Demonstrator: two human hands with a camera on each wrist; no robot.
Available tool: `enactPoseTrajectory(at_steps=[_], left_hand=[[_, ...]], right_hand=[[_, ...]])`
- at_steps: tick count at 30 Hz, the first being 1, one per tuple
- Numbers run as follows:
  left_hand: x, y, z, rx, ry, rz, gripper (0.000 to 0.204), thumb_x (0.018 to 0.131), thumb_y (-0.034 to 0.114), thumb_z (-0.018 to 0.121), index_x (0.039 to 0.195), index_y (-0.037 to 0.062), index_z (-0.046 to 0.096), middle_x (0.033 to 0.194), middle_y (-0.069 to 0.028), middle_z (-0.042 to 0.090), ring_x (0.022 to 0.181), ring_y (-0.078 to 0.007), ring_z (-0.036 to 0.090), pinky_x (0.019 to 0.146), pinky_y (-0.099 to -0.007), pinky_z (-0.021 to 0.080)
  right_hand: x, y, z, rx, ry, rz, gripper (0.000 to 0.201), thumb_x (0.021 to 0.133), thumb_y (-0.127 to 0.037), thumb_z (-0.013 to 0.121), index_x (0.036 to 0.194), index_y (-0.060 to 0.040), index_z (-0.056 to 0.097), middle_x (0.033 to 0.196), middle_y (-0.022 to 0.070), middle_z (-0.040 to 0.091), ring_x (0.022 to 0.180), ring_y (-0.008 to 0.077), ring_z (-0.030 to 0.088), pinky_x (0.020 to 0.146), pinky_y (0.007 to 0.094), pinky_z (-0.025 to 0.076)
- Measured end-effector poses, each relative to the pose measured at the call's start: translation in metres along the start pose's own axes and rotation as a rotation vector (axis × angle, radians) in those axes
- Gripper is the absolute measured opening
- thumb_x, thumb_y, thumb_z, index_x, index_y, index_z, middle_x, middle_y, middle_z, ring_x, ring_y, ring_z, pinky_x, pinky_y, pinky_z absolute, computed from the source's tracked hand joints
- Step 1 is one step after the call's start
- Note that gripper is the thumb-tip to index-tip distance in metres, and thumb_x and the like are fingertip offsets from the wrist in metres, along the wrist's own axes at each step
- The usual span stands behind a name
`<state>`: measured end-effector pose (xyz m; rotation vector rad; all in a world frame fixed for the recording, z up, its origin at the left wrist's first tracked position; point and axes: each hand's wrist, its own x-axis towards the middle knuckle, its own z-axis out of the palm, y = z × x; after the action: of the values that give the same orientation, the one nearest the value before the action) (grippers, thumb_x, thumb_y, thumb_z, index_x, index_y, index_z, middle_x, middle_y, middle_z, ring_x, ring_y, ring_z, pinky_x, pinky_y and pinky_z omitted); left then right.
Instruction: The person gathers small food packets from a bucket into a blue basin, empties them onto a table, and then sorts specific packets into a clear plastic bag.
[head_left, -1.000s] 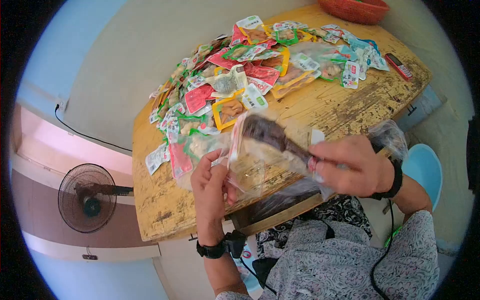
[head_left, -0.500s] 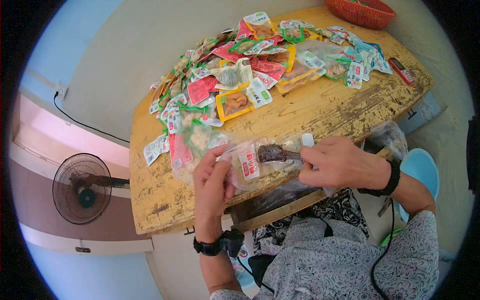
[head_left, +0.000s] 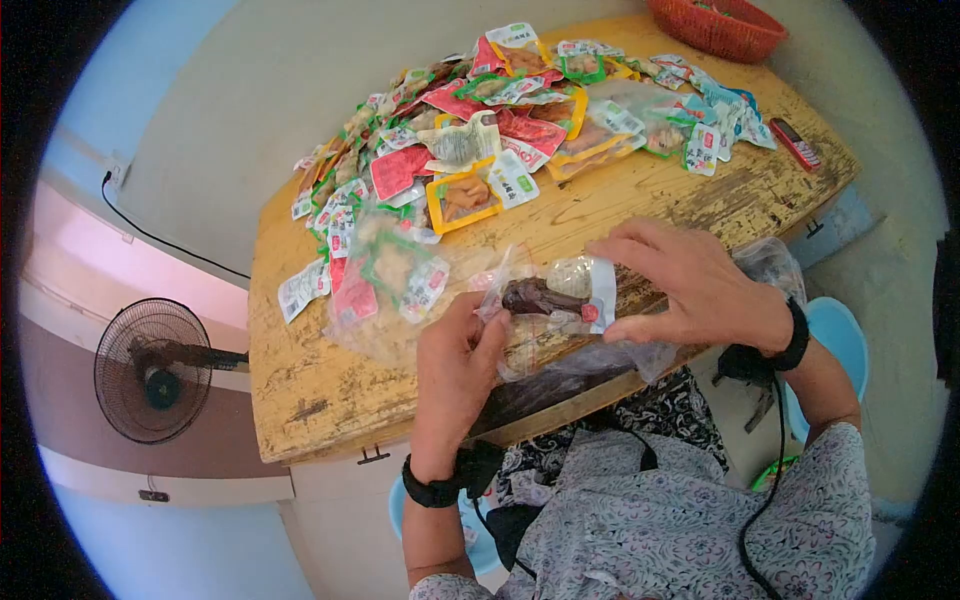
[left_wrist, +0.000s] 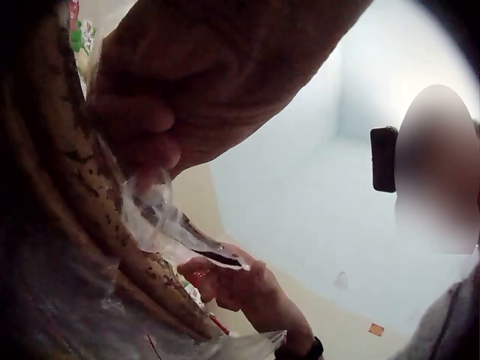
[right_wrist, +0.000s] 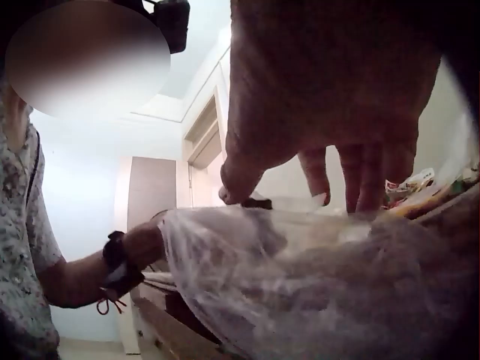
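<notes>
A: How many hands are at work, and on what?

B: Two. The left hand (head_left: 455, 355) pinches one clear plastic bag (head_left: 520, 362) between thumb and fingers. The right hand (head_left: 700, 295) is spread, thumb apart from the fingers, at the white end of one clear pouch (head_left: 603, 285).

A: What's in the pouch?

B: One dark drumstick (head_left: 540, 298), lying between the two hands above the tabletop's (head_left: 620, 195) near edge. The bag covers its left end, though from here I can't be sure how far the pouch sits inside.

A: Anything at the wrists?

B: Two black straps, one on each.

A: And beyond the hands?

B: One yellow-bordered packet (head_left: 466, 197) lies at the front of one big heap of packets (head_left: 470, 120). They overlap too much for a full count.

A: Past those?

B: One red phone (head_left: 795, 145) near the tabletop's right side, then one red basket (head_left: 720, 30) at the far end. Off to the left, beyond the tabletop, stands one fan (head_left: 155, 370).
</notes>
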<state>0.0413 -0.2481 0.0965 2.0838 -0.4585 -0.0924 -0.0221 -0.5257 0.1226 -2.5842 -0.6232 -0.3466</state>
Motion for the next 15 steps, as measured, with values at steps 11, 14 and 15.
enactPoseTrajectory(at_steps=[11,14,15], left_hand=[[-0.009,0.0,0.002,0.066,0.066,0.053,0.022,0.095,0.01,0.064,0.113,-0.0021,0.063,0.06,-0.011,0.058,0.051,-0.0158,0.054,0.053,-0.0326,0.043],[-0.022,0.012,-0.002,-0.101,0.094,-0.015,0.026,0.099,0.012,0.061,0.122,-0.0016,0.061,0.065,-0.0045,0.06,0.053,-0.0096,0.054,0.051,-0.0275,0.043],[-0.025,0.02,-0.005,-0.137,0.134,-0.019,0.028,0.101,0.013,0.06,0.125,-0.0014,0.061,0.067,-0.0031,0.061,0.055,-0.0079,0.053,0.05,-0.0257,0.042]], right_hand=[[0.013,-0.008,0.026,1.013,-0.027,0.445,0.058,0.094,-0.008,0.068,0.146,-0.0039,0.043,0.09,0.0027,0.065,0.071,0.0084,0.065,0.058,0.0216,0.048],[0.015,-0.017,0.012,1.117,0.013,0.498,0.058,0.093,-0.006,0.069,0.145,-0.004,0.043,0.092,0.0042,0.066,0.062,0.0071,0.062,0.051,0.0198,0.046],[0.016,-0.019,0.012,1.165,0.016,0.489,0.059,0.092,-0.005,0.069,0.145,-0.004,0.042,0.091,0.0042,0.066,0.061,0.0066,0.061,0.05,0.0195,0.045]])
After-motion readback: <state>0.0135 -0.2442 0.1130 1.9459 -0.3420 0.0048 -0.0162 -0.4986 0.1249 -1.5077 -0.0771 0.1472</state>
